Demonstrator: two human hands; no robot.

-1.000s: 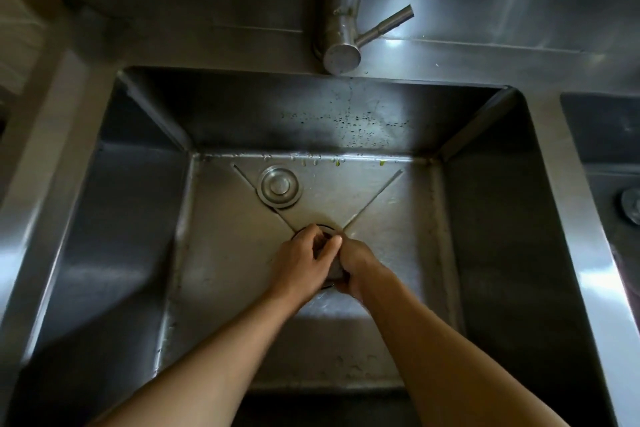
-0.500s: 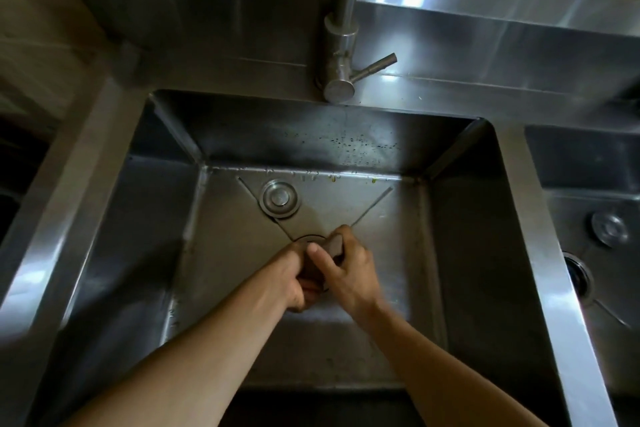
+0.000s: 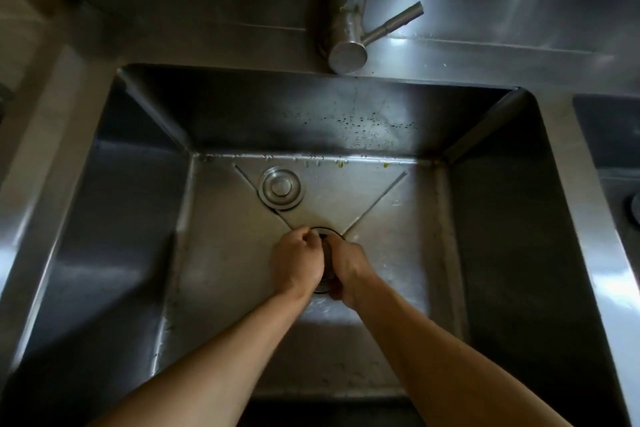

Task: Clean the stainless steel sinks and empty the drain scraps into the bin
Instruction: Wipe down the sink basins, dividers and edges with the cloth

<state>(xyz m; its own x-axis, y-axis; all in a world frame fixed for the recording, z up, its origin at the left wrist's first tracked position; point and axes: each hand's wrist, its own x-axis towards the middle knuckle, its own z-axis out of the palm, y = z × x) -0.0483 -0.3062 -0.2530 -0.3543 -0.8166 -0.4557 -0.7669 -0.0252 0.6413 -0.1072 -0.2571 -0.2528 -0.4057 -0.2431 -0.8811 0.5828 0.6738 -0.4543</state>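
Observation:
Both my hands reach down to the drain (image 3: 327,231) in the middle of the deep stainless steel sink (image 3: 138,236). My left hand (image 3: 298,262) and my right hand (image 3: 346,265) close from either side, fingers curled, around the dark drain strainer (image 3: 327,270) sitting in the opening. Most of the strainer is hidden between my hands. A round metal drain cover (image 3: 280,188) lies on the sink floor behind and to the left of the drain. Small yellow scraps (image 3: 341,165) cling along the back edge of the floor.
The tap (image 3: 348,10) with its side lever stands behind the sink at centre. Water drops speckle the back wall. A second sink (image 3: 620,156) begins at the right edge, with a round fitting partly in view. A steel ledge runs along the left.
The view has tilted down and closer after lifting briefly. My right hand, which lay over the strainer, now sits at its right side, with my left hand at its left.

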